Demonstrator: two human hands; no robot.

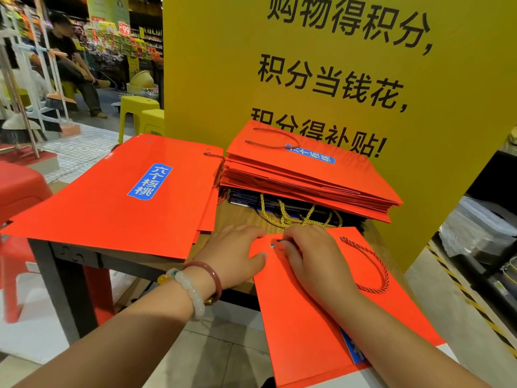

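The eyelet (pixel 272 245) lies just left of the right hand (pixel 316 259), whose curled fingers (pixel 291 247) pinch the cord (pixel 375 270); the left hand (pixel 235 253) pinches the corner of the bag (pixel 293 331) beside it.

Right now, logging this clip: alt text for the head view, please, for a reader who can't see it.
Two hands work at the top edge of a flat red paper bag on a wooden table: the left hand holds the edge, the right hand pinches its rope handle at an eyelet. More red bags lie stacked behind, before a yellow sign.
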